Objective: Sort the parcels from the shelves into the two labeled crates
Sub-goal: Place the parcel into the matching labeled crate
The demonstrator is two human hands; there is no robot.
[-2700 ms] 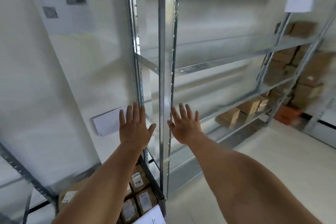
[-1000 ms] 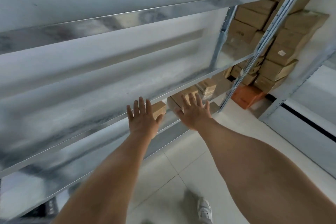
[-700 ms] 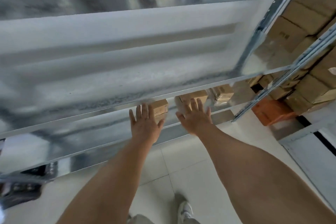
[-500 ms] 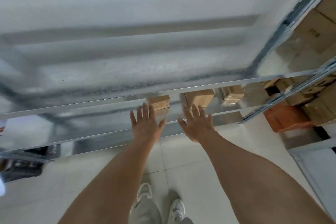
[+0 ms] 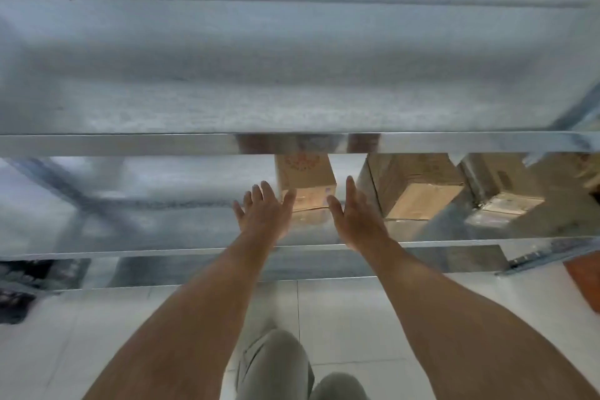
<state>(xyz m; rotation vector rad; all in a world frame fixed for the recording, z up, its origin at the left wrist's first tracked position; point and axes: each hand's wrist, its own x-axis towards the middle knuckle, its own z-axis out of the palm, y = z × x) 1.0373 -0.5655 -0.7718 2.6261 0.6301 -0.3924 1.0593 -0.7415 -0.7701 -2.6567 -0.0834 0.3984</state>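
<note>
Head view has dropped to the low metal shelf (image 5: pixel 194 250), where half a second ago the hands were short of its front edge. Now the left hand (image 5: pixel 263 214) and right hand (image 5: pixel 355 221), fingers straight and holding nothing, flank a small cardboard parcel (image 5: pixel 306 183) lying between them. Grasp seems imminent; two more parcels (image 5: pixel 418 187) wait beyond the right hand.

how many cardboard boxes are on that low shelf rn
3. A small brown cardboard box with red print sits between the left hand and right hand; a larger one is to its right; a third is farthest right. More may be hidden behind.
</note>
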